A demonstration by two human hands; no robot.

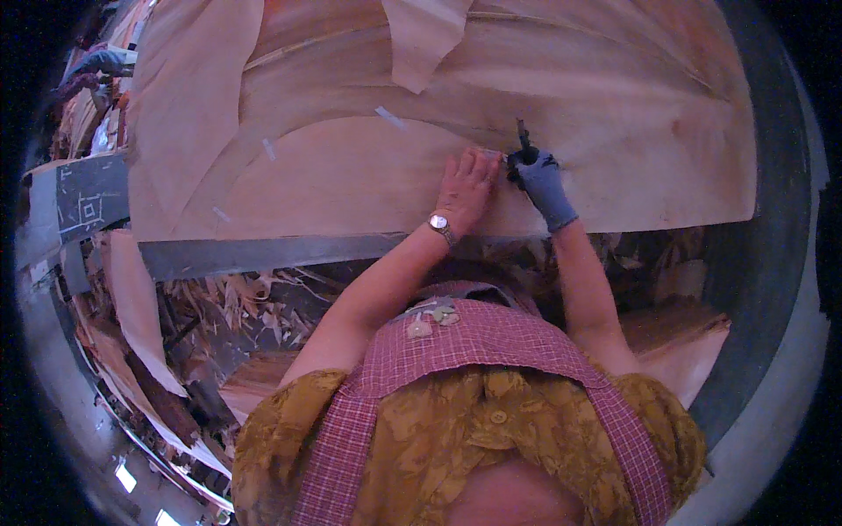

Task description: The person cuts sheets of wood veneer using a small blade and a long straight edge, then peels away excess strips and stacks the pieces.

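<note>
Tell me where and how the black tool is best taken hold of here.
The black tool is probably best gripped by its near, thicker part, coming from the near right. Its narrow end points away from the person, and the left hand lies close on its left. The gloved right hand holds it that way, hiding much of its shape.

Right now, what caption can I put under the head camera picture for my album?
Bare left hand rests on a thin tan wood sheet; blue-gloved right hand holds a black tool.
</note>
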